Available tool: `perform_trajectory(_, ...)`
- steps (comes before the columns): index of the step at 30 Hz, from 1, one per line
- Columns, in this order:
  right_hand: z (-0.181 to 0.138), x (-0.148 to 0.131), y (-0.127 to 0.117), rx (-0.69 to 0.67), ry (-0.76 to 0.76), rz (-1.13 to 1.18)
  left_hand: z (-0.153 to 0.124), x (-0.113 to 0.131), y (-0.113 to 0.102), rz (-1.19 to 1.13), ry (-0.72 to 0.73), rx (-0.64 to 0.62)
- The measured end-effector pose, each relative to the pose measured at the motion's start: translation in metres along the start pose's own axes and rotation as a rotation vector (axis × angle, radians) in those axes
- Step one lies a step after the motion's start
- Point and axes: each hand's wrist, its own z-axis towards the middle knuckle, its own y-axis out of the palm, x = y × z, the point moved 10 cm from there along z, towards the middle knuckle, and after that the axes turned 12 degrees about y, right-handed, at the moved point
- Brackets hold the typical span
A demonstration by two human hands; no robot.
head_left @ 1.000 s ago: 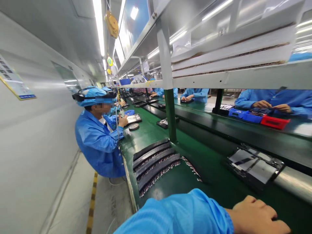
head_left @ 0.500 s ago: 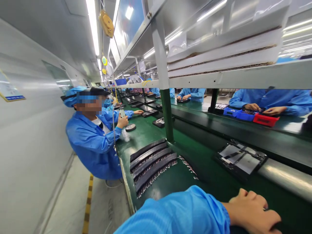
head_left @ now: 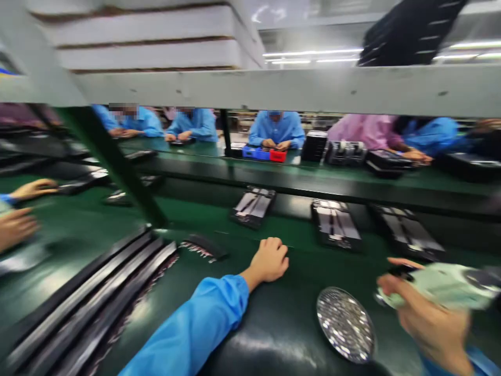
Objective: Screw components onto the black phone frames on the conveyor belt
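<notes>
My left hand (head_left: 270,259) rests on the green bench (head_left: 297,313) with its fingers curled into a loose fist; nothing shows in it. My right hand (head_left: 426,313), at the lower right, grips a pale green tool (head_left: 446,286), blurred by motion. A round metal dish of small shiny parts (head_left: 346,324) lies between the two hands. Beyond my left hand, three dark flat devices (head_left: 253,207) (head_left: 335,223) (head_left: 407,231) lie in a row on the belt.
Long black strips of parts (head_left: 94,297) lie at the left, with a shorter strip (head_left: 203,246) beside them. A green post (head_left: 113,167) rises from the bench. A neighbour's hands (head_left: 19,209) work at the far left. Several people in blue coats sit across the line by blue and red bins (head_left: 264,154).
The view has swung right from the aisle to face the bench. My right hand with the tool and the metal dish have come into view. My left hand stays curled on the bench.
</notes>
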Motion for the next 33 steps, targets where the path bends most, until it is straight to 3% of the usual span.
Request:
perform_trajectory(7, 0.021, 0.024, 0.004, 0.001, 0.111, 0.122, 0.014, 0.0, 0.0, -0.034, 0.018, 0.019)
perform_trajectory(11, 0.028, 0.032, 0.004, -0.008, 0.161, 0.098, 0.069, 0.013, 0.005, -0.031, 0.047, -0.016)
perform_trajectory(16, 0.032, 0.027, -0.002, 0.002, 0.13, 0.084, 0.156, 0.035, 0.019, -0.066, 0.198, -0.178)
perform_trajectory(21, 0.034, 0.015, -0.004, -0.002, 0.107, 0.098, 0.184, 0.033, 0.012, -0.038, 0.255, -0.275)
perform_trajectory(24, 0.035, 0.01, -0.009, -0.006, 0.106, 0.125, 0.174, 0.017, -0.007, 0.022, 0.158, -0.238)
perform_trajectory(27, 0.036, 0.007, -0.016, 0.014, 0.103, 0.148, 0.142, 0.006, -0.035, 0.062, 0.068, -0.199)
perform_trajectory(30, 0.035, 0.007, -0.022, 0.04, 0.095, 0.161, 0.079, 0.005, -0.065, 0.104, -0.019, -0.156)
perform_trajectory(33, 0.034, 0.006, -0.025, 0.068, 0.074, 0.099, -0.015, 0.017, -0.077, 0.163, -0.094, -0.165)
